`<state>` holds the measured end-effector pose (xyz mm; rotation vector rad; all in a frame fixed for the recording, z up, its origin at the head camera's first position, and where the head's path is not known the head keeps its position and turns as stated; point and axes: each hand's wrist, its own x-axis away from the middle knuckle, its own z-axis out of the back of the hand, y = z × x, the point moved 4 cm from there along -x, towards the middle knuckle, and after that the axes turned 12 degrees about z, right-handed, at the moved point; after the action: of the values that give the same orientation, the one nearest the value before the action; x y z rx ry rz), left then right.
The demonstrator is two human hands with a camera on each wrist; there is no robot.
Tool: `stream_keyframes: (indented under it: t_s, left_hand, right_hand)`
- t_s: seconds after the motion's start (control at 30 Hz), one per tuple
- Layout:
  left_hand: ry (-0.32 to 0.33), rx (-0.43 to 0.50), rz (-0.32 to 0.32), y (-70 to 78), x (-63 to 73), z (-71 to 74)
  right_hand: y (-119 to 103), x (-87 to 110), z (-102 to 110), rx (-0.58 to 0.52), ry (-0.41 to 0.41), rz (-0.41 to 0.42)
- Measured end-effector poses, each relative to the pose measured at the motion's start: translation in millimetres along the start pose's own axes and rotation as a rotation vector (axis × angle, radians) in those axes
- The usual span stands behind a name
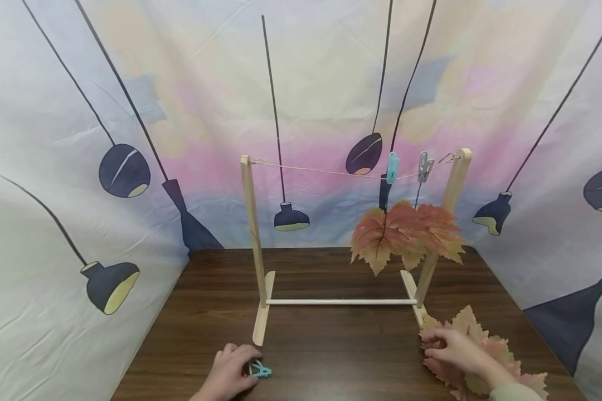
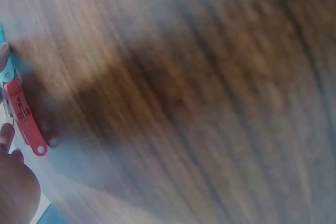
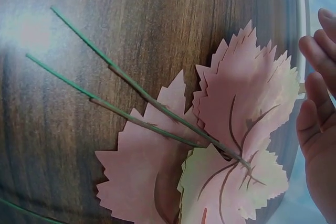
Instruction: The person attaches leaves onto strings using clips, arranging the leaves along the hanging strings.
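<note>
On the left of the table, my left hand (image 1: 229, 368) curls its thumb and fingers around a small group of clothespins. A light blue clothespin (image 1: 262, 370) pokes out beside the fingers in the head view. The left wrist view adds a red clothespin (image 2: 27, 119) and a teal clothespin (image 2: 7, 69) under a fingertip. Over on the right, my right hand (image 1: 451, 351) hovers over artificial maple leaves (image 1: 491, 353), fingers loosely bent and holding nothing. In the right wrist view the pinkish leaves (image 3: 241, 93) lie face down with green stems, left of the fingers.
A wooden rack (image 1: 253, 234) stands at mid-table with a string (image 1: 321, 171) across its top. Reddish leaves (image 1: 388, 234) hang there from a light blue clothespin (image 1: 392, 168) and a grey clothespin (image 1: 423, 167). Behind hangs a printed cloth (image 1: 221, 100).
</note>
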<state>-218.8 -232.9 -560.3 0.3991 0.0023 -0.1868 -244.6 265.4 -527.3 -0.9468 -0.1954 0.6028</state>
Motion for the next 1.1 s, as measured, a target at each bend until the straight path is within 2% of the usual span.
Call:
stream_keyframes:
  t_s: [0.17, 0.43, 0.5, 0.77, 1.1]
  left_hand:
    - [0.003, -0.025, 0.008, 2.2, -3.0, 0.6]
    - [-0.048, 0.058, 0.046, 2.8, -6.6, -2.1]
    - [-0.044, 0.06, 0.046, 2.2, -6.5, -2.9]
    - [0.018, -0.036, 0.043, -0.2, -7.9, -0.1]
    - [-0.032, -0.089, 0.017, -2.5, -10.2, -2.4]
  right_hand:
    - [0.4, 1.2, 0.1, -0.007, -0.002, -0.017]
    - [1.3, 2.6, 0.6, -0.043, -0.045, -0.045]
    - [1.4, 3.2, 1.1, -0.037, -0.045, -0.05]
    - [0.5, 7.1, 4.5, 0.005, -0.018, -0.054]
    - [3.0, 9.3, 2.7, 0.04, -0.013, -0.018]
